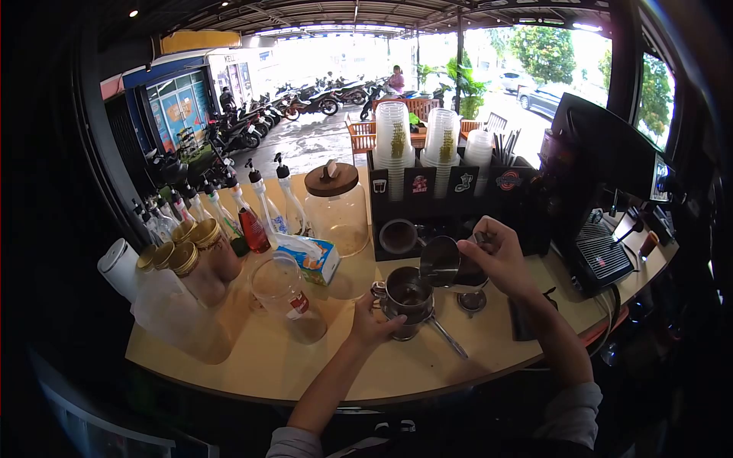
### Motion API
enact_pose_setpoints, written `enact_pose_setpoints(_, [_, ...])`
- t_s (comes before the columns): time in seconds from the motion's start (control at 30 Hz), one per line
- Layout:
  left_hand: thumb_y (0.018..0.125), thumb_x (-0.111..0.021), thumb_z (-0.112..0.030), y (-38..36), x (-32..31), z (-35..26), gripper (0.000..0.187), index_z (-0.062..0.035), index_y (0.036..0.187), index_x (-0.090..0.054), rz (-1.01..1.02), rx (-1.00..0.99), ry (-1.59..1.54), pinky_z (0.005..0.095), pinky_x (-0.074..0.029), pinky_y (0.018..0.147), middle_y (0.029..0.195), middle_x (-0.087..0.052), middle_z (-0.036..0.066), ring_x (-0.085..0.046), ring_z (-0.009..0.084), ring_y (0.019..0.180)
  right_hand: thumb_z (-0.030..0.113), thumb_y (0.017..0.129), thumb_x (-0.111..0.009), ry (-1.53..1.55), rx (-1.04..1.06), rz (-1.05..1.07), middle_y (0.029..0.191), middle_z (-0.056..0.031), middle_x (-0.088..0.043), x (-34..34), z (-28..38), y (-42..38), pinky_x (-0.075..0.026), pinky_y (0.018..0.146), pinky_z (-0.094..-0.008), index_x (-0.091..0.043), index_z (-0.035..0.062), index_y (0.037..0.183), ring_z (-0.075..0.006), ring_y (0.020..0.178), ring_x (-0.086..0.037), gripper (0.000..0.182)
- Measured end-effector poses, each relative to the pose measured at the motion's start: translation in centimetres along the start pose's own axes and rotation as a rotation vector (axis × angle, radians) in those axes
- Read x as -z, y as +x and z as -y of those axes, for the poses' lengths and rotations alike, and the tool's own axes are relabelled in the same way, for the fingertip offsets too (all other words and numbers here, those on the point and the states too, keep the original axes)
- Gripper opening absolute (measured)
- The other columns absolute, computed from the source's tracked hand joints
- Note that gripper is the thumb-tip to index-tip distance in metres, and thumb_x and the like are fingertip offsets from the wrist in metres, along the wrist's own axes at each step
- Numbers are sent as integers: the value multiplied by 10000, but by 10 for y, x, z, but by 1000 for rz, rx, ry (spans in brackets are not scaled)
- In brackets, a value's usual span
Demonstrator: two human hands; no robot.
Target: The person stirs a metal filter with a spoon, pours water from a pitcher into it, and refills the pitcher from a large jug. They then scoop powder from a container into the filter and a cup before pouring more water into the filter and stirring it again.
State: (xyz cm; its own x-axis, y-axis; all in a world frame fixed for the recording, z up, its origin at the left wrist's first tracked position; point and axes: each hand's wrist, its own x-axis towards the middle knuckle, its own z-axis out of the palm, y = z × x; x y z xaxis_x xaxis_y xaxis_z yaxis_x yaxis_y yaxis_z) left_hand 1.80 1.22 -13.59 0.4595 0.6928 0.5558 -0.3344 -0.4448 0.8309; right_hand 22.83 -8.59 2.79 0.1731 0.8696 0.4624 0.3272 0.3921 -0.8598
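- We see the right hand point(500, 256) grasping a small metal pitcher point(441, 262), tilted with its mouth toward a metal cup point(408, 296) just below and to its left.
- The left hand point(372, 324) is closed against the near left side of the metal cup, fingers curled at its rim; the cup stands on the wooden counter point(267, 359), near the counter's middle.
- A long-handled spoon point(447, 337) lies on the counter just beside the cup, its handle pointing toward the near right.
- To the left of the cup we note 1 clear plastic bottle point(289, 296) with a red label, and behind it a blue-and-white carton point(313, 258).
- A glass jar with a wooden lid point(336, 210) stands behind the carton; a row of syrup pump bottles point(252, 210) runs along the far left edge.
- A black organiser point(443, 187) behind the hands carries 3 stacks of clear plastic cups point(395, 137).
- An espresso machine point(603, 191) occupies the right end of the counter.
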Motion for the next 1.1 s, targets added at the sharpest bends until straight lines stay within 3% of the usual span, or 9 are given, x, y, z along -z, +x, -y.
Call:
enact_pose_setpoints(0.33, [615, -816, -237, -4, -4, 16, 589, -6, 1109, -593, -32, 107, -222, 341, -467, 902, 1026, -667, 91, -629, 188, 978, 116, 838, -709, -95, 57, 19, 654, 81, -370, -3, -1, 7, -266, 496, -193, -444, 62, 737, 13, 592, -316, 288])
enact_pose_setpoints(0.53, [622, -815, -238, -1, 3, 5, 585, -2, 1111, -596, 5, 13, 46, 343, -486, 886, 1013, -676, 96, -643, 189, 968, 91, 836, -700, -109, 4, 9, 663, 78, -382, -6, 2, 5, -290, 499, -194, -446, 53, 744, 14, 603, -342, 273])
enact_pose_setpoints(0.83, [614, -809, -237, -4, 0, 13, 570, -4, 1094, -608, -39, 73, -79, 342, -493, 875, 998, -682, 99, -651, 194, 946, 82, 833, -698, -85, -5, 19, 669, 65, -407, -7, 6, 6, -309, 507, -198, -447, 48, 757, 8, 611, -355, 265])
enact_pose_setpoints(1.1, [612, -808, -262, -3, 5, 15, 567, -8, 1081, -616, 2, 48, 36, 341, -470, 879, 995, -681, 97, -638, 192, 955, 92, 830, -703, -144, 13, 38, 677, 54, -427, -7, 10, 7, -324, 515, -197, -447, 44, 764, 5, 620, -372, 268])
